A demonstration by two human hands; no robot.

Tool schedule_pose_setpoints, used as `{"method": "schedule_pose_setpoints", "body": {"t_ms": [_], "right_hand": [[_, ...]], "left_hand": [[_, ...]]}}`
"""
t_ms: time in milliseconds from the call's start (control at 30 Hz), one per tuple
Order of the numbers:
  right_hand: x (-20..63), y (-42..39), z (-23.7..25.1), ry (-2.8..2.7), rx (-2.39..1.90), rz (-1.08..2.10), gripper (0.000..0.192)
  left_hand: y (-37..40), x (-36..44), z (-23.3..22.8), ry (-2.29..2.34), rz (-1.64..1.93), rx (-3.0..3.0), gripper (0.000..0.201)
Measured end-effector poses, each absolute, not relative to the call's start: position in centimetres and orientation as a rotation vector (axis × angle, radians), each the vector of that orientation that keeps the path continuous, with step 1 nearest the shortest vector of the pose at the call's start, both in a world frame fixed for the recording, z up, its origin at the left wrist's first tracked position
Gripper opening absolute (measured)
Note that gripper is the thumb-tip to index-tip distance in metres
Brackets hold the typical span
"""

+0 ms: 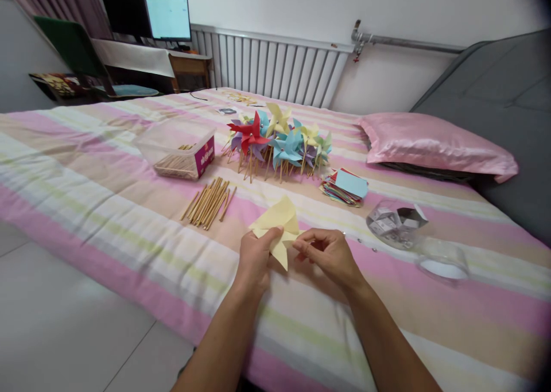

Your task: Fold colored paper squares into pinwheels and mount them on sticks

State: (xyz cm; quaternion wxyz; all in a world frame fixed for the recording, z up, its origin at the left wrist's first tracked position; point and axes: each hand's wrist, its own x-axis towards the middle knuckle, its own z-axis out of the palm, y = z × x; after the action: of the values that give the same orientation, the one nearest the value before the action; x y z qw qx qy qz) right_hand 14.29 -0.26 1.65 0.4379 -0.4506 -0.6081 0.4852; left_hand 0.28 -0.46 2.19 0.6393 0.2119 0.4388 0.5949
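Two hands on one sheet: the yellow paper (278, 226), already folding into pinwheel shape, sits low over the near edge of the striped bed (107, 197), right in front of me. My left hand (253, 257) has its grip pinched on the paper's left side, thumb on top near the centre. My right hand (329, 254) meets it from the other side, fingertips pressed together on a flap at the middle; whether something small sits between those fingers I cannot tell.

By my reading I am mid-fold, gathering corners to the centre. The next move, I judge, calls for holding those flaps steady at the middle while a fastener and a stick come in, without letting the points spring back.

Just beyond the paper lies a loose row of wooden sticks (209, 201), and behind them a clear box (183, 150) with more sticks inside. Finished pinwheels (278, 139), red, blue, yellow, purple, stand bunched together farther up the bed. To their right is a stack of coloured paper squares (344, 188), then a clear jar on its side (394, 222) with its lid (443, 263) apart from it. A pink pillow (434, 145) rests by the grey headboard.
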Motion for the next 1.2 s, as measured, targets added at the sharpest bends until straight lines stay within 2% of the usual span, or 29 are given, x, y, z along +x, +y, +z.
{"method": "schedule_pose_setpoints", "body": {"t_ms": [433,1200], "right_hand": [[13.96,-0.08,1.03,-1.402,-1.241,0.885,0.024],[14.07,0.00,0.90,-1.382,-1.291,0.819,0.023]], "left_hand": [[-0.58,0.61,1.97,0.976,1.328,0.535,0.034],[-0.76,1.03,2.03,0.980,1.335,0.565,0.030]]}}
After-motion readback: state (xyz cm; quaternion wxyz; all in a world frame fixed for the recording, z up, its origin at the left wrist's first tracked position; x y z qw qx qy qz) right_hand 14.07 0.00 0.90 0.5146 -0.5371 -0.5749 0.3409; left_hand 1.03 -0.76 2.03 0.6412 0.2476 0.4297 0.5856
